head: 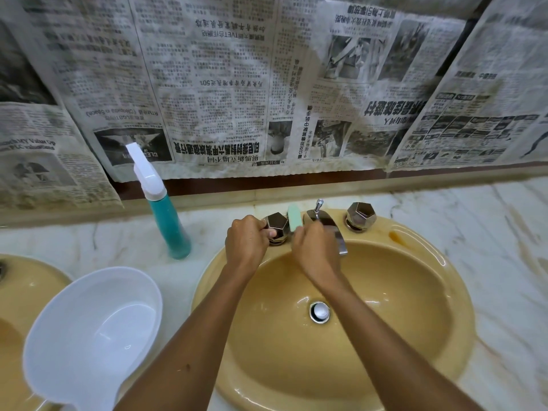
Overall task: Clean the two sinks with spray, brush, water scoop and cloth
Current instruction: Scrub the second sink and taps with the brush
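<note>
A tan oval sink (415,345) fills the middle and right, with a chrome drain plug (319,311) at its bottom. My left hand (246,244) grips the left faceted tap knob (278,226). My right hand (315,252) holds a pale green brush (294,220) upright between that knob and the chrome spout (335,229). The brush's bristle end is hidden by my hand. A teal spray bottle (166,215) with a white trigger head stands on the counter to the left. The white water scoop (92,336) lies between the two sinks. A second tan sink (20,292) shows at the left edge.
The right tap knob (361,216) stands behind the basin's rim. The white marble counter (489,226) stretches to the right of the sink. Newspaper sheets (225,84) cover the wall behind the counter. No cloth is in view.
</note>
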